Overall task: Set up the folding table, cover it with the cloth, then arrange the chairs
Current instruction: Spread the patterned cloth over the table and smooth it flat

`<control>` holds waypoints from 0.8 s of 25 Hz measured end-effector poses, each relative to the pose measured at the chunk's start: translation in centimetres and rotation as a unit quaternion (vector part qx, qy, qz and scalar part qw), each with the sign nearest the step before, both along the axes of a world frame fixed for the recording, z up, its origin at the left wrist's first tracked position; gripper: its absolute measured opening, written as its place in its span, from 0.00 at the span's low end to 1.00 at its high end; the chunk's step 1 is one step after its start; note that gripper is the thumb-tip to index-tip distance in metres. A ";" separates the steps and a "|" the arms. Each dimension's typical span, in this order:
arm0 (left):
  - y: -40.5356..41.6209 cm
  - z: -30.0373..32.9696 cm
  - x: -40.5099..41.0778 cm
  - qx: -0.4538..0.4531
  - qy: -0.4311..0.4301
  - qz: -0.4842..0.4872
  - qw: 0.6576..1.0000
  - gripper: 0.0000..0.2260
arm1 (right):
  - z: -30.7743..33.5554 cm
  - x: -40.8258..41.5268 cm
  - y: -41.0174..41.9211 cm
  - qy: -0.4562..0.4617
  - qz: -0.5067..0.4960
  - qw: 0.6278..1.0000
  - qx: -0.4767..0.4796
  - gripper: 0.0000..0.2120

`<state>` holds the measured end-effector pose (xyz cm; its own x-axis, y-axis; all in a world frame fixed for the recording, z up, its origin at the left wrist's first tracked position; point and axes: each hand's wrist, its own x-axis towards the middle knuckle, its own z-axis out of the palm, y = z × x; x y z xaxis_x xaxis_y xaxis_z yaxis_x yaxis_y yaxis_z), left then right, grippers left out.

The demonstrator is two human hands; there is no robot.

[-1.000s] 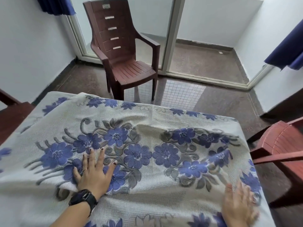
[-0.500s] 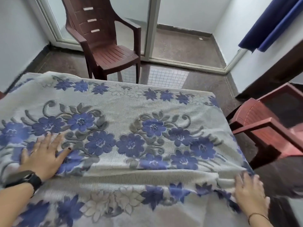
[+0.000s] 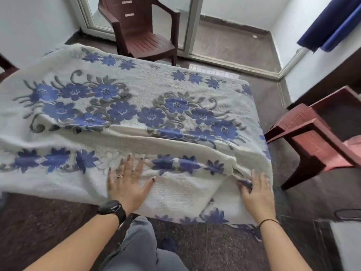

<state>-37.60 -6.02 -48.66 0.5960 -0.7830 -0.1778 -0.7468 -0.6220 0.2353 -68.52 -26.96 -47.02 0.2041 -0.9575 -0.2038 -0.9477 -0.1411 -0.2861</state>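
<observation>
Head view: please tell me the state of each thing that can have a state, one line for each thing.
Cloth: spread over the table, wrinkled, with a fold along the near side.
Left hand: flat on the cloth, fingers straight.
Right hand: on the cloth's near right corner, fingers relaxed.
Dark brown chair: upright beyond the far side of the table.
Red chair: standing to the right of the table.
Blue curtain: hanging at the upper right.

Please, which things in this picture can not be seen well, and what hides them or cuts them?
Head view only:
- The folding table: wholly hidden under the cloth.
- Far chair: top of its back cut off by the upper edge.
- Right chair: cut off by the right edge, and blurred.
- Something dark at the left edge: mostly out of frame.
- Right hand: fingertips blurred at a cloth fold, so its hold is unclear.
</observation>
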 end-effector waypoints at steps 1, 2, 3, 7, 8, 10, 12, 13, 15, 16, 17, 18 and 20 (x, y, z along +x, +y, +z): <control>1.2 -0.2 0.5 0.012 -0.008 0.012 1.000 0.39 | 0.7 -1.6 -0.8 0.021 -0.008 1.000 0.001 0.35; 2.6 -0.2 0.9 0.024 -0.008 0.019 1.000 0.42 | 1.8 -3.0 -1.6 0.042 -0.034 0.999 0.001 0.37; 4.1 0.0 1.0 0.036 -0.002 0.020 0.999 0.44 | 3.0 -4.3 -2.0 0.056 -0.067 0.996 -0.002 0.40; 7.8 1.3 -2.4 0.042 0.023 0.030 0.998 0.47 | 4.7 -3.0 1.0 -0.014 -0.050 0.998 0.040 0.53; 7.7 1.4 -3.2 0.040 0.022 0.045 0.998 0.47 | 4.1 -2.1 2.5 -0.017 -0.021 0.997 0.079 0.57; 6.8 1.6 -3.5 0.038 0.020 0.073 0.996 0.45 | 2.9 -2.2 4.4 0.005 0.001 0.988 0.156 0.64; 5.9 1.9 -2.2 0.050 0.016 0.088 0.995 0.43 | 2.3 -4.4 3.9 0.062 0.020 0.980 0.187 0.67; 5.9 1.9 -1.4 0.070 0.014 0.085 0.994 0.42 | 2.2 -5.7 3.3 0.090 0.025 0.977 0.190 0.67; 6.4 1.6 -0.5 0.096 0.012 0.073 0.993 0.43 | 2.9 -6.7 2.2 0.079 0.003 0.973 0.219 0.69; 6.9 1.3 -0.3 0.098 0.010 0.070 0.993 0.44 | 3.1 -6.1 2.0 0.036 -0.007 0.973 0.229 0.69; 7.2 1.3 -0.1 0.098 0.012 0.070 0.993 0.44 | 3.4 -4.9 2.0 -0.022 -0.004 0.975 0.219 0.67; 7.4 1.3 0.1 0.097 0.017 0.073 0.992 0.44 | 3.8 -3.6 2.2 -0.067 0.007 0.979 0.191 0.64; 7.2 1.7 0.7 0.105 0.026 0.079 0.991 0.42 | 3.7 -1.8 3.1 -0.124 0.001 0.984 0.125 0.59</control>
